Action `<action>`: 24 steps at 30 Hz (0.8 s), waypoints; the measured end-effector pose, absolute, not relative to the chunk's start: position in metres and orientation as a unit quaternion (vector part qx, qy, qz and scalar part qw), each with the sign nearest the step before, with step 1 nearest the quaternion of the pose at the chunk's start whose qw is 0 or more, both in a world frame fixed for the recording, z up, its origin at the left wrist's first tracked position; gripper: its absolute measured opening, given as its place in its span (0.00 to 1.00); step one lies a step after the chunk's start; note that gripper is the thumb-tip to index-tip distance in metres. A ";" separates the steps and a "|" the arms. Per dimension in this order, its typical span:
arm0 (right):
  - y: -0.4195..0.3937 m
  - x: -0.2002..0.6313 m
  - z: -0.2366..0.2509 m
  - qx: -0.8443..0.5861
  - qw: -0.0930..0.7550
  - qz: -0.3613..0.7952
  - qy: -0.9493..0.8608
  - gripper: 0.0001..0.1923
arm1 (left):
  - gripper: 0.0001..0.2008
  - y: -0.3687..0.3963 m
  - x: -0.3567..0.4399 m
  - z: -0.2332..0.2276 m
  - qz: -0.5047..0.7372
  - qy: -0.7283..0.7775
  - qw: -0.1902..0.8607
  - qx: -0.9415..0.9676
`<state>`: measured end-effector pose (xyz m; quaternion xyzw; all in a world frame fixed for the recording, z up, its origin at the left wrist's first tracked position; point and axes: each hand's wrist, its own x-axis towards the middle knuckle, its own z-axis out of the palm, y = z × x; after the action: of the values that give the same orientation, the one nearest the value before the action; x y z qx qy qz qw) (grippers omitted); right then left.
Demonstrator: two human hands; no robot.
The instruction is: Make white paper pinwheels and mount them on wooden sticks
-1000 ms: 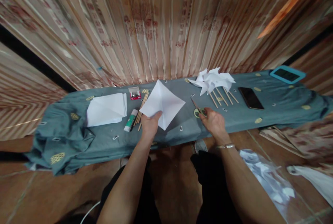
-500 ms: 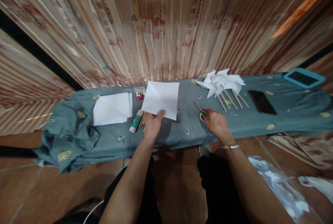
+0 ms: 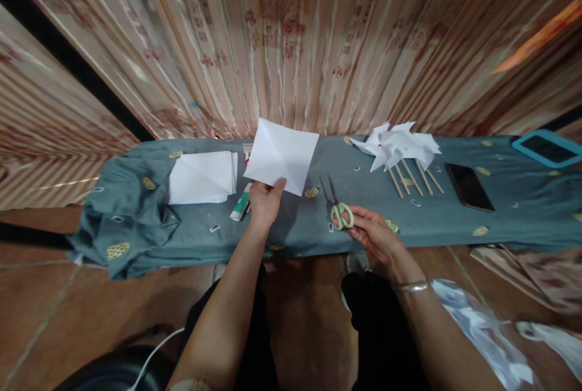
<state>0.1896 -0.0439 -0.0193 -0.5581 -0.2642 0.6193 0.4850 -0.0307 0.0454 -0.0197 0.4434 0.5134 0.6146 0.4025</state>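
A square white sheet of paper (image 3: 282, 154) with diagonal creases is pinched at its lower edge by my left hand (image 3: 266, 203), thumb on top, above the cloth. My right hand (image 3: 375, 230) is closed on the scissors (image 3: 341, 215), fingers at their light green handles; the blades point up and away from me. Partly hidden behind the left hand and paper are a green and white glue stick (image 3: 240, 204) and a small red box (image 3: 247, 153). A stack of white paper (image 3: 202, 179) lies to the left of them.
Several white paper pinwheels (image 3: 400, 145) on wooden sticks lie to the right on the grey-green cloth (image 3: 295, 239). Beyond them are a black phone (image 3: 469, 186) and a blue-framed tablet (image 3: 548, 148). A patterned curtain (image 3: 282, 45) hangs behind. Clear plastic wrapping (image 3: 477, 324) is on the floor.
My right hand has lifted the scissors and brought them left and nearer me, turning the handles into view. The sheet in my left hand is raised and tilted slightly.
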 end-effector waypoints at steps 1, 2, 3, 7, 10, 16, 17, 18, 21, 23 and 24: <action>-0.044 0.185 -0.021 -0.542 0.494 0.629 -0.257 0.16 | 0.10 0.047 -0.031 -0.020 0.621 0.509 0.405 0.438; -0.044 0.180 -0.022 -0.526 0.501 0.638 -0.255 0.15 | 0.10 0.048 -0.032 -0.019 0.625 0.505 0.410 0.431; -0.044 0.175 -0.024 -0.512 0.507 0.644 -0.257 0.15 | 0.10 0.050 -0.033 -0.019 0.629 0.501 0.417 0.423; -0.049 0.158 -0.024 -0.482 0.505 0.659 -0.279 0.17 | 0.12 0.053 -0.038 -0.019 0.656 0.472 0.455 0.375; -0.054 0.150 -0.018 -0.492 0.472 0.660 -0.315 0.23 | 0.14 0.053 -0.040 -0.016 0.675 0.437 0.483 0.347; -0.057 0.145 -0.011 -0.524 0.417 0.627 -0.398 0.26 | 0.11 0.048 -0.039 -0.014 0.659 0.452 0.480 0.362; -0.057 0.145 -0.011 -0.525 0.413 0.625 -0.403 0.26 | 0.11 0.048 -0.038 -0.015 0.655 0.455 0.474 0.373; -0.057 0.145 -0.011 -0.525 0.411 0.624 -0.406 0.26 | 0.11 0.047 -0.037 -0.016 0.651 0.456 0.468 0.385; -0.056 0.145 -0.012 -0.523 0.410 0.626 -0.407 0.26 | 0.11 0.046 -0.033 -0.020 0.641 0.459 0.461 0.408; -0.055 0.145 -0.013 -0.522 0.410 0.628 -0.407 0.25 | 0.10 0.046 -0.031 -0.021 0.637 0.461 0.461 0.412; -0.054 0.146 -0.013 -0.522 0.409 0.629 -0.407 0.25 | 0.10 0.046 -0.030 -0.020 0.637 0.462 0.461 0.410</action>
<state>0.1456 -0.0542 -0.0131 -0.5216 -0.4067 0.6287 0.4090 -0.0304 0.0456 -0.0204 0.4101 0.4620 0.6372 0.4608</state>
